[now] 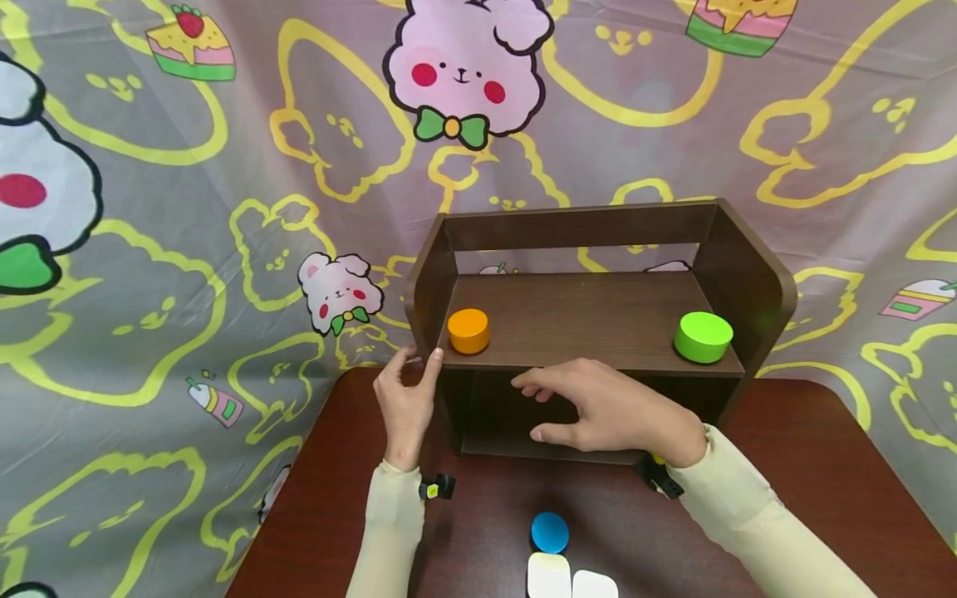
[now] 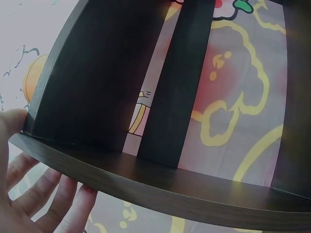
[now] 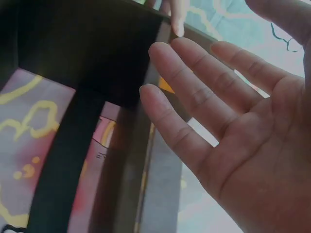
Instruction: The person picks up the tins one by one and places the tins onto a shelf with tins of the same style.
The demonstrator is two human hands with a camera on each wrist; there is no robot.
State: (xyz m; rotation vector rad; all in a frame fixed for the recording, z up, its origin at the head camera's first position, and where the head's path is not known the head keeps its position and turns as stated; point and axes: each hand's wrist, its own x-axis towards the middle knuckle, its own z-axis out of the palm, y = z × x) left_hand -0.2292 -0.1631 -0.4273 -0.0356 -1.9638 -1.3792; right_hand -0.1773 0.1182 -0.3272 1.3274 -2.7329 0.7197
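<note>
A dark brown two-tier wooden shelf stands on the table. My left hand grips its left side panel, and in the left wrist view the thumb lies at the front edge while the fingers rest along the outer face. Just inside that panel, on the upper board, sits an orange round block. A bright green round block occupies the right end of the same board. In front of the lower compartment my right hand hovers holding nothing, its fingers extended and spread in the right wrist view.
On the table before the shelf lies a blue round block, with a pale block and a white block nearer the front. A patterned cloth hangs behind and to the left.
</note>
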